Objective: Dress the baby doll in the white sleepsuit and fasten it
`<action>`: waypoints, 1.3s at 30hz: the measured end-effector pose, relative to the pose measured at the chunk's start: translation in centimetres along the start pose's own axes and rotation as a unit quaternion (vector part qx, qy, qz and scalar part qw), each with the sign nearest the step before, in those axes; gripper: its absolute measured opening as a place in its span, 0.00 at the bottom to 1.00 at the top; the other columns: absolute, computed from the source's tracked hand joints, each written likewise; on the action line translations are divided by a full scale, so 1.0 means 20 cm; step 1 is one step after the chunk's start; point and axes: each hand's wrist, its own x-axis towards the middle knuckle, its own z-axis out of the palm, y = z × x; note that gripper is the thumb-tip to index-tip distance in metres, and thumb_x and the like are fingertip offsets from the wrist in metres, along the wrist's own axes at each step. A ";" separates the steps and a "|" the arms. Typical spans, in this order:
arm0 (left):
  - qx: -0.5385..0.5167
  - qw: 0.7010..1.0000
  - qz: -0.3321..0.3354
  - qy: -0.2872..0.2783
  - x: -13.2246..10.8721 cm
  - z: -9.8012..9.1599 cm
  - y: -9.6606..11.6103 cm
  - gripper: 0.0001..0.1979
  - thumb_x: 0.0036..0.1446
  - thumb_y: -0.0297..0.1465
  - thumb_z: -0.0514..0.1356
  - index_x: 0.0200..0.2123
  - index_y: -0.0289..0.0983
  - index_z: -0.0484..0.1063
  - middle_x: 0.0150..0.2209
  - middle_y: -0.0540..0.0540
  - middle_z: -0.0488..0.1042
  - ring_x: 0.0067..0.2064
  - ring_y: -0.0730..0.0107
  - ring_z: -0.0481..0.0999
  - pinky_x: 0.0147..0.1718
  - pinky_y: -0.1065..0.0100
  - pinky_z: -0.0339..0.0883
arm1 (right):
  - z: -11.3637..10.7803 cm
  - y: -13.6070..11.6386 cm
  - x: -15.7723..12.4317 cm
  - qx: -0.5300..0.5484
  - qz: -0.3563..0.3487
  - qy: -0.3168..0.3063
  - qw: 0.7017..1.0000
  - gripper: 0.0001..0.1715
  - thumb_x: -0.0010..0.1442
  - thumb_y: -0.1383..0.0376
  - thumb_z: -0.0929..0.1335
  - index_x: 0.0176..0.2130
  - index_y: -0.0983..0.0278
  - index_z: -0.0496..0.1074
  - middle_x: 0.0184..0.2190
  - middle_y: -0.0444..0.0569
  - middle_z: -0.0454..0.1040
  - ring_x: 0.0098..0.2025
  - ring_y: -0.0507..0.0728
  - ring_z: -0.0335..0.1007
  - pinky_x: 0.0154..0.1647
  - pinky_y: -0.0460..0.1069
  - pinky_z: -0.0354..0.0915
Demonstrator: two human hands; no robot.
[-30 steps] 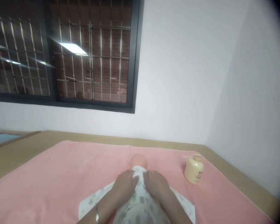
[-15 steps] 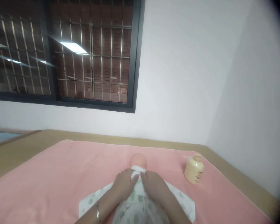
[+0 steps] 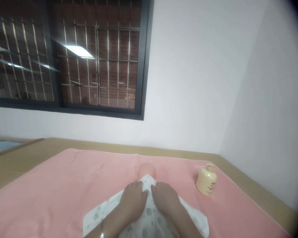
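Observation:
A baby doll lies on a pink towel (image 3: 64, 185), its bare head (image 3: 146, 171) pointing away from me. A white printed cloth (image 3: 149, 215) covers its body. My left hand (image 3: 132, 201) lies flat on the left of the doll's chest, fingers stretched out. My right hand (image 3: 165, 198) lies flat on the right of the chest, close beside the left. Both press on the cloth and hold nothing. A bracelet shows on my left wrist (image 3: 101, 231).
A small cream-yellow bottle (image 3: 206, 180) stands upright on the towel to the right of the doll. The towel covers a tan table (image 3: 27, 152) set against white walls in a corner. A barred window (image 3: 64, 56) is at the upper left.
Both hands have slid slightly back toward me along the doll's chest, staying flat on the cloth. The bottle and doll have kept their places.

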 end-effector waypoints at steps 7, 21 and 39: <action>-0.044 0.998 -0.034 0.008 0.06 0.04 -0.05 0.26 0.63 0.44 0.40 0.46 0.36 0.71 0.45 0.38 0.74 0.46 0.56 0.72 0.45 0.58 0.62 | 0.02 -0.01 0.02 0.003 0.018 0.013 1.000 0.31 0.68 0.58 0.50 0.42 0.70 0.74 0.41 0.63 0.76 0.44 0.66 0.72 0.44 0.58 0.64; -0.065 0.996 -0.062 0.024 0.12 0.13 -0.10 0.26 0.61 0.49 0.44 0.45 0.36 0.69 0.43 0.40 0.75 0.46 0.57 0.73 0.45 0.62 0.61 | 0.18 0.10 0.18 0.097 0.052 0.014 0.994 0.35 0.65 0.47 0.50 0.44 0.67 0.71 0.43 0.60 0.75 0.46 0.67 0.71 0.45 0.59 0.63; -0.080 0.993 -0.062 0.058 0.12 0.17 -0.11 0.22 0.61 0.48 0.45 0.39 0.38 0.68 0.40 0.43 0.74 0.43 0.59 0.72 0.41 0.63 0.60 | 0.22 0.13 0.20 0.112 0.053 0.014 0.992 0.36 0.65 0.45 0.49 0.46 0.66 0.69 0.43 0.59 0.74 0.46 0.65 0.71 0.45 0.57 0.62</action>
